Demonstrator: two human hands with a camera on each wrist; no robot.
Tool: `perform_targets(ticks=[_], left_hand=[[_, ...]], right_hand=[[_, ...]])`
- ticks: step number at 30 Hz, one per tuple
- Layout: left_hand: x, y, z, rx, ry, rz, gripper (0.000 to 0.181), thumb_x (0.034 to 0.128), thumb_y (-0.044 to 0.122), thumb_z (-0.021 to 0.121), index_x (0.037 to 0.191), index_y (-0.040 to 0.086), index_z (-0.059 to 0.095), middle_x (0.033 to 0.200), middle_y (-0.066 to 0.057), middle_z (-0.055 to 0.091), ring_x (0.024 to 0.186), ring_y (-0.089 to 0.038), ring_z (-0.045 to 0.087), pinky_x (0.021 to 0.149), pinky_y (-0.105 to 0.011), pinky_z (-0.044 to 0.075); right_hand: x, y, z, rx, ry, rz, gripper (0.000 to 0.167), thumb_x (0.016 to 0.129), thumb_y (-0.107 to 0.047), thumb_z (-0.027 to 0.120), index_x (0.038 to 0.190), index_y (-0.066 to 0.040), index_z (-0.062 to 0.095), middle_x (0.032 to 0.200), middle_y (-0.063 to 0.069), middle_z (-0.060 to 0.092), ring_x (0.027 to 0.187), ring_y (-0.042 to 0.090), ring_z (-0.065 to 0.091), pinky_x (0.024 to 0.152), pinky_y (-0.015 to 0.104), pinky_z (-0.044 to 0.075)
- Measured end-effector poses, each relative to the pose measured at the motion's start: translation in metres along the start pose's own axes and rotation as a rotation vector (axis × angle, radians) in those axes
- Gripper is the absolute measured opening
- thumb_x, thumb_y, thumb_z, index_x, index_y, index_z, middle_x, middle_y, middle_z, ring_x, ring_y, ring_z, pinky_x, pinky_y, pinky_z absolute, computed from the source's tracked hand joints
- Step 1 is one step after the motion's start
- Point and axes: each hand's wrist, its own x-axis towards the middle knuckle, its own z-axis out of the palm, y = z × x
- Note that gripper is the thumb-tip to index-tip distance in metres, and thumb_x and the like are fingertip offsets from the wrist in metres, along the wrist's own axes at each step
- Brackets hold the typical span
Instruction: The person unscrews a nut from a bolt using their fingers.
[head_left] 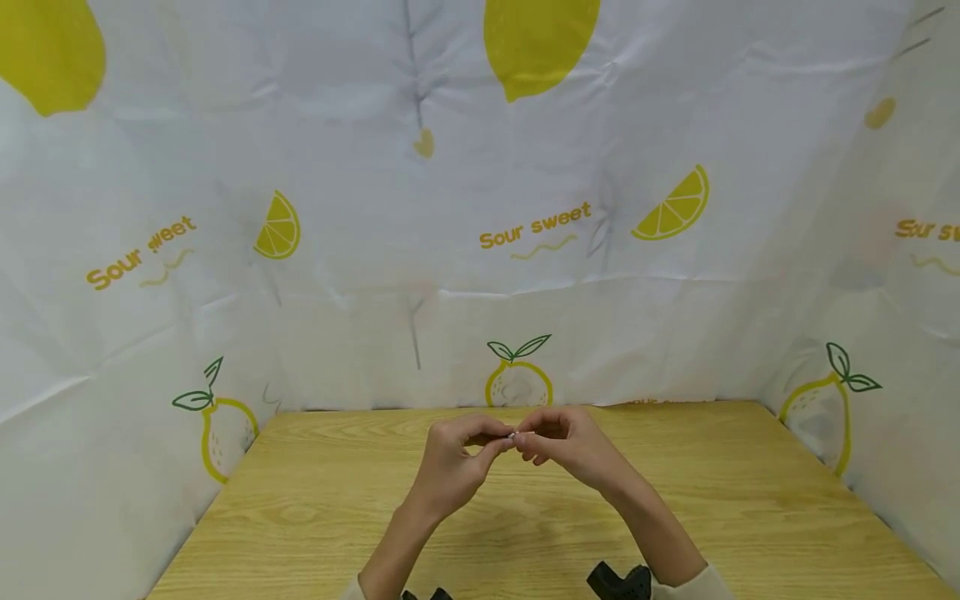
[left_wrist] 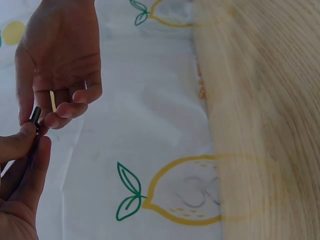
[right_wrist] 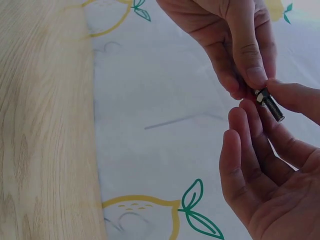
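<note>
A small metal bolt (right_wrist: 274,109) with a threaded shank and a hex nut (right_wrist: 261,95) is between the two hands, held above the table. In the right wrist view, my left hand (right_wrist: 232,37) pinches the head end, which its fingertips hide. My right hand (right_wrist: 280,185) has its thumb and index finger at the nut, and its other fingers are loosely bent. In the head view, my left hand (head_left: 453,467) and right hand (head_left: 576,446) meet at the fingertips. The left wrist view shows the dark shank (left_wrist: 36,115) pointing up towards the right palm.
A wood-grain table (head_left: 525,533) lies under the hands. White sheets (head_left: 360,233) printed with lemons and lettering stand behind it and on both sides. Black devices (head_left: 619,581) are near the wrists at the bottom edge of the head view.
</note>
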Motion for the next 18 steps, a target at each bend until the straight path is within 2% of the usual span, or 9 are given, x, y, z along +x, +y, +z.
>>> perform_targets(ticks=[6,9,12,18], left_hand=[[-0.0001,0.0005,0.0002,-0.001,0.003,0.01,0.005,0.0905,0.006,0.078,0.095,0.006,0.08,0.093,-0.007,0.08,0.08,-0.015,0.078,0.074,-0.023,0.065],[0.0002,0.0004,0.0008,0.0,0.0,0.034,0.005,0.0909,0.006,0.077,0.095,0.006,0.079,0.092,-0.008,0.08,0.08,-0.015,0.078,0.074,-0.023,0.064],[0.0002,-0.0005,0.0012,-0.002,0.001,0.049,0.004,0.0911,0.005,0.077,0.095,0.006,0.079,0.093,-0.008,0.08,0.081,-0.016,0.078,0.074,-0.023,0.064],[0.001,-0.0013,0.0011,-0.004,0.01,0.034,0.005,0.091,0.006,0.077,0.095,0.006,0.079,0.093,-0.008,0.08,0.08,-0.016,0.078,0.074,-0.024,0.065]], right_hand=[[-0.0017,-0.0028,0.0001,0.006,0.026,-0.017,0.025,0.1,-0.019,0.069,0.112,0.003,0.069,0.098,0.011,0.073,0.084,0.016,0.073,0.075,0.036,0.064],[-0.0012,-0.0031,0.0004,-0.008,0.014,-0.001,0.026,0.103,-0.023,0.066,0.107,0.003,0.07,0.093,0.013,0.072,0.08,0.016,0.071,0.073,0.035,0.064],[-0.001,-0.0023,0.0,-0.015,-0.009,-0.02,0.028,0.104,-0.022,0.063,0.102,0.004,0.071,0.09,0.018,0.071,0.076,0.014,0.07,0.072,0.035,0.063],[-0.0014,-0.0031,0.0003,0.007,0.003,0.003,0.024,0.101,-0.02,0.067,0.111,0.003,0.07,0.095,0.008,0.071,0.084,0.019,0.072,0.074,0.033,0.063]])
